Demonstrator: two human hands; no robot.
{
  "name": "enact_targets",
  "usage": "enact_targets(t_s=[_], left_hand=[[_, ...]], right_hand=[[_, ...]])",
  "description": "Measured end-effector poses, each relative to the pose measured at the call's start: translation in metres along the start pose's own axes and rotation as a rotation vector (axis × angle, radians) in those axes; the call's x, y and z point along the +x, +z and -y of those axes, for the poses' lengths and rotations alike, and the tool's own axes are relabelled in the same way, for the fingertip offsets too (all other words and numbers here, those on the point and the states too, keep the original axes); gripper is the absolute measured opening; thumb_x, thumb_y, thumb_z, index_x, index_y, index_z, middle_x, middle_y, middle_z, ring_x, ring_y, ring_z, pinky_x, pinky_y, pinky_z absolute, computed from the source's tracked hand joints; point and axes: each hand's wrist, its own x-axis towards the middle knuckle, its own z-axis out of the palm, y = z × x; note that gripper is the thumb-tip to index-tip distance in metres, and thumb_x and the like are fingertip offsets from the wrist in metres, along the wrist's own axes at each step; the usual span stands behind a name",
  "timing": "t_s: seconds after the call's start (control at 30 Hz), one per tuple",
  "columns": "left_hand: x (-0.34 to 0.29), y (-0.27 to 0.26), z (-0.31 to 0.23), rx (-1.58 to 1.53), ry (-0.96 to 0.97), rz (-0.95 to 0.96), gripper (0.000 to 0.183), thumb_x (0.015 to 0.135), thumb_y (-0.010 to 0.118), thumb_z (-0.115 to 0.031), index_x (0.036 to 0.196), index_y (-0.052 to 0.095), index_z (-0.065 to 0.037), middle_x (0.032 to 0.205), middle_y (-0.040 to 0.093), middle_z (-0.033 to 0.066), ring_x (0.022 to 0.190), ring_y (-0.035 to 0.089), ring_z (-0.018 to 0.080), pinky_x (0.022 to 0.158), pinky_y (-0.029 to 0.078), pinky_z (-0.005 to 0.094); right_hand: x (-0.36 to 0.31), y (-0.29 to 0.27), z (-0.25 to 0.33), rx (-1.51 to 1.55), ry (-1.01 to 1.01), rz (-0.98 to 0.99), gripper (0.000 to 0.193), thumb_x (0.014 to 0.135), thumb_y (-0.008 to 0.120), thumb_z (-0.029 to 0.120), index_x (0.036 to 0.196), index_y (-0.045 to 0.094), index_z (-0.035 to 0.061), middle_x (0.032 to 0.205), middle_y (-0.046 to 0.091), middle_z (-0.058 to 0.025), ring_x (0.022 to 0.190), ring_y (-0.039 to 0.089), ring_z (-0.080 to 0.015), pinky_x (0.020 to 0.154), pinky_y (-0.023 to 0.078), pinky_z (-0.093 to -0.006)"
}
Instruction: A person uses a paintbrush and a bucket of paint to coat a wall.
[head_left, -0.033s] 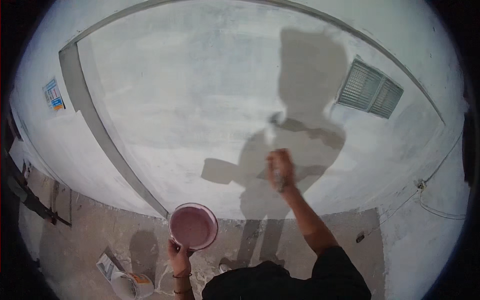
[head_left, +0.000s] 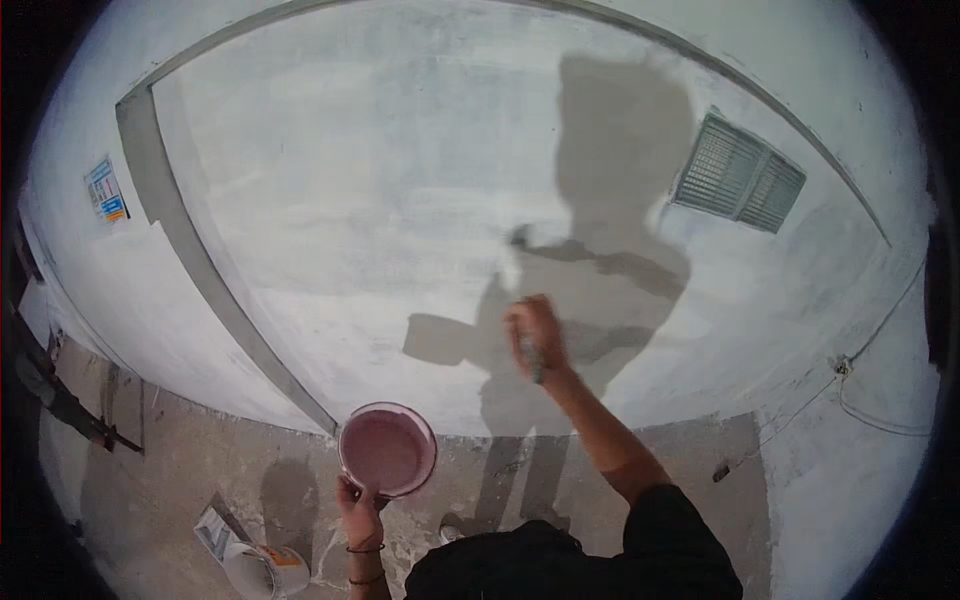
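Observation:
My left hand (head_left: 362, 512) grips a round pink tub (head_left: 388, 452) by its near rim, with the thumb uppermost. The inside of the tub looks pinkish, and its contents are hard to make out. In front of the white wall (head_left: 330, 200), my right hand (head_left: 535, 330) is closed round what looks like a paintbrush (head_left: 537, 368). Its handle sticks out below the fist; the head is blurred against the pale paint. Whether it touches the wall I cannot tell. My shadow falls over this stretch of wall.
A grey vent grille (head_left: 738, 175) sits in the wall at right, and a grey band (head_left: 215, 270) runs down the left. On the concrete floor lies a white bucket (head_left: 280, 572) beside a flat white piece (head_left: 215, 530). A cable (head_left: 885, 430) hangs at right. Someone's arm (head_left: 70, 405) shows far left.
My right hand has moved left along the wall with the paintbrush, and its shadow has shifted the same way. My left hand and the tub stay nearly where they were.

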Motion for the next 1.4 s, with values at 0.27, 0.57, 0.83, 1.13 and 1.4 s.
enact_targets(t_s=[0.27, 0.57, 0.83, 1.13, 1.4], left_hand=[[0.002, -0.001, 0.005, -0.075, 0.002, 0.056, 0.021, 0.083, 0.06, 0.002, 0.098, 0.049, -0.009, 0.094, 0.058, 0.0032, 0.077, 0.061, 0.014, 0.065, 0.056, 0.0315], [-0.003, -0.052, 0.001, -0.068, 0.014, -0.095, 0.033, 0.084, 0.058, 0.002, 0.115, 0.048, -0.006, 0.111, 0.057, 0.0065, 0.091, 0.063, 0.0184, 0.073, 0.059, 0.0367], [-0.008, -0.037, -0.01, -0.095, 0.107, -0.122, 0.033, 0.084, 0.059, 0.001, 0.115, 0.048, -0.006, 0.113, 0.057, 0.0071, 0.095, 0.063, 0.0197, 0.072, 0.06, 0.0376], [-0.018, -0.014, -0.001, -0.123, 0.065, -0.058, 0.032, 0.084, 0.06, 0.002, 0.112, 0.049, -0.008, 0.112, 0.057, 0.0065, 0.095, 0.063, 0.0196, 0.074, 0.06, 0.0383], [-0.001, 0.038, 0.025, 0.087, 0.012, 0.104, 0.026, 0.085, 0.06, 0.001, 0.107, 0.05, -0.008, 0.105, 0.057, 0.0042, 0.088, 0.061, 0.0151, 0.066, 0.055, 0.0299]], right_hand=[[-0.006, 0.056, -0.012, 0.17, -0.152, 0.129, 0.018, 0.079, 0.059, 0.001, 0.096, 0.055, 0.0058, 0.089, 0.054, -0.0101, 0.086, 0.054, -0.0273, 0.078, 0.045, -0.0378], [-0.093, -0.026, -0.058, -0.461, 0.194, -0.304, 0.012, 0.082, 0.058, 0.0, 0.092, 0.055, 0.0051, 0.086, 0.054, -0.0132, 0.087, 0.051, -0.0324, 0.077, 0.041, -0.0423], [-0.027, 0.132, 0.018, 0.252, 0.032, 0.03, 0.024, 0.075, 0.065, -0.001, 0.094, 0.053, 0.0058, 0.091, 0.048, -0.0132, 0.09, 0.048, -0.0304, 0.078, 0.04, -0.0429], [-0.079, 0.02, -0.073, 0.175, 0.225, 0.042, 0.017, 0.082, 0.06, -0.001, 0.096, 0.055, 0.0071, 0.088, 0.054, -0.012, 0.089, 0.053, -0.0317, 0.081, 0.044, -0.0403], [-0.169, -0.146, -0.085, -0.291, 0.326, -0.21, 0.003, 0.089, 0.057, 0.0, 0.091, 0.056, 0.0017, 0.089, 0.059, -0.0123, 0.082, 0.058, -0.0276, 0.076, 0.048, -0.0356]])
